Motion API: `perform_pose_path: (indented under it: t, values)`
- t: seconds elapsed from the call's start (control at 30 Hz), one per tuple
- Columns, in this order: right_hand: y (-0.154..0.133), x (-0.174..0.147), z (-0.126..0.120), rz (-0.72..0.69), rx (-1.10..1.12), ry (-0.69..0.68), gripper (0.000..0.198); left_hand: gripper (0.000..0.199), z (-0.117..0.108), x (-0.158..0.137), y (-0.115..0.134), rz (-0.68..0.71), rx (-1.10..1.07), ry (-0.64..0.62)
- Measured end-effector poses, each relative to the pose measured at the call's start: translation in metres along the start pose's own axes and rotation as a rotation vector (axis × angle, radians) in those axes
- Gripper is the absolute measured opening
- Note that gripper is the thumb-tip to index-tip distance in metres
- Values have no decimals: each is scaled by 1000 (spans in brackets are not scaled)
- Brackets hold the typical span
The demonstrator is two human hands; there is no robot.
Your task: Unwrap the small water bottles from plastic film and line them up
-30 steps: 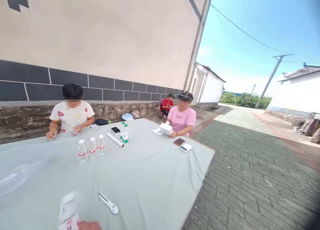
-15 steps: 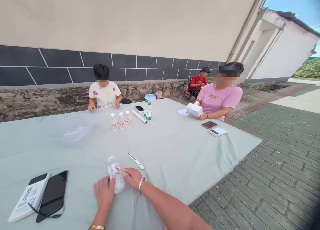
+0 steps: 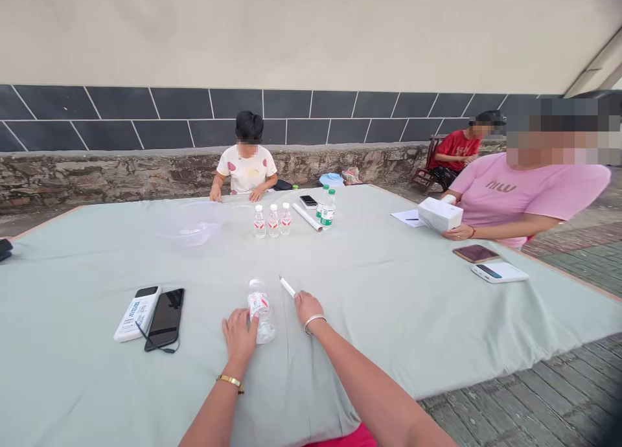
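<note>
A clear plastic bottle (image 3: 262, 314) with a white and red label lies on the cloth, its neck pointing away from me. My left hand (image 3: 240, 333) is at its left side, thumb against the bottle and fingers curved beside it. To the right of the bottle, my right hand (image 3: 308, 306) is closed around the white handle of a utility knife (image 3: 287, 286). The knife's tip points away and to the left; the rest of the handle is hidden in my fingers.
Left of my hands lie a white power bank (image 3: 138, 314) and a black phone (image 3: 166, 317). Farther off stand several bottles (image 3: 273, 221), a paper roll (image 3: 307, 217) and a clear plastic basin (image 3: 194, 223). A person in pink holds a white box (image 3: 440, 214); another person sits opposite.
My right hand has left the bottle and taken hold of the utility knife. The left hand stays at the bottle. The view has swung to the right.
</note>
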State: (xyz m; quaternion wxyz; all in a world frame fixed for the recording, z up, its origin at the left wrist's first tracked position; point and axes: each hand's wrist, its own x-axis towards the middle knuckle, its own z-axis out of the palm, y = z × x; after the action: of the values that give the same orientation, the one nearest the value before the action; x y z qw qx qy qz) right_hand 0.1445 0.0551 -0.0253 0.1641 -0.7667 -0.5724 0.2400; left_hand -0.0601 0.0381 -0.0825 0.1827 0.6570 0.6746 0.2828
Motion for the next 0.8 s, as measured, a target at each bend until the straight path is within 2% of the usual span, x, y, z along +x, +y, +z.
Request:
perform_pose_path:
  t: [0.2,0.3,0.37,0.47,0.57,0.63,0.67,0.7,0.73,0.8]
  values:
    - [-36,11,4,-7,258,-67,35,37,0,0,2,-13,-11,8]
    - [-39,5,2,-26,335,-88,34,37,0,1,0,-11,-27,7]
    - [-28,-9,-3,-47,355,-97,33,37,0,1,0,-6,-35,15]
    - [3,-39,-17,-82,387,-147,31,37,-1,0,2,-5,-43,35]
    - [36,-64,-36,-131,457,-354,29,39,-3,-2,5,-9,-49,43]
    - [50,-68,-45,-139,479,-526,29,39,-4,-3,6,-14,-50,41]
    - [55,-66,-47,-131,489,-562,30,39,-5,-3,7,-15,-51,42]
    - [57,-61,-48,-113,501,-539,32,39,-5,-4,7,-15,-52,43]
    - [58,-54,-46,-86,504,-448,35,39,-5,-4,7,-13,-55,44]
    - [56,-38,-39,-30,414,-144,38,39,-5,-4,6,-14,-63,45]
